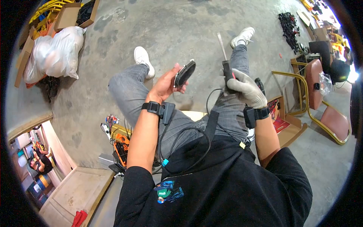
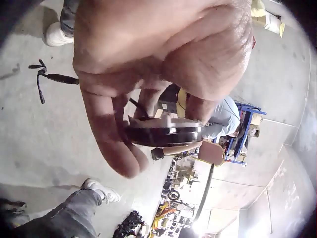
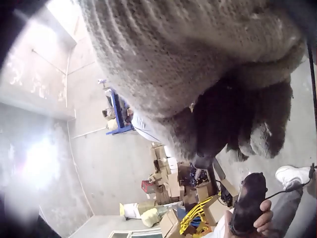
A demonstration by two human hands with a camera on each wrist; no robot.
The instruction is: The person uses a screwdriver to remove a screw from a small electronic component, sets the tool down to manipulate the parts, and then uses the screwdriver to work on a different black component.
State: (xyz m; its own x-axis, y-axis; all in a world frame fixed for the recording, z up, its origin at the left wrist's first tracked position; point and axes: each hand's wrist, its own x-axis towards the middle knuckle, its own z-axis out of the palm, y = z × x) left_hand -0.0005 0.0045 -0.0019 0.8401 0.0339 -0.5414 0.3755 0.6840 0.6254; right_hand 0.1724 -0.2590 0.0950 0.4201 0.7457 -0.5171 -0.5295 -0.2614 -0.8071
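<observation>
My bare left hand (image 1: 165, 84) holds a black oval part (image 1: 185, 73), with fingers and thumb at its edges. Seen edge-on in the left wrist view, this oval part (image 2: 166, 134) has a glossy black band and a paler layer. Its dark face (image 3: 248, 203) shows in the right wrist view. On my right hand (image 1: 245, 87) is a pale knitted glove (image 3: 148, 54). That hand grips a flat-bladed screwdriver (image 1: 227, 70) by its black and red handle, and the metal blade points away from me. The blade stands apart from the oval part.
Below both hands are my spread legs (image 1: 130, 85) on the concrete floor (image 1: 181, 34). A looped black cable (image 1: 208, 138) crosses my lap. Left are plastic bags (image 1: 56, 53) and an orange-and-black item (image 1: 121, 147). Right are a chair (image 1: 334, 123) and an opened cardboard box (image 1: 291, 132).
</observation>
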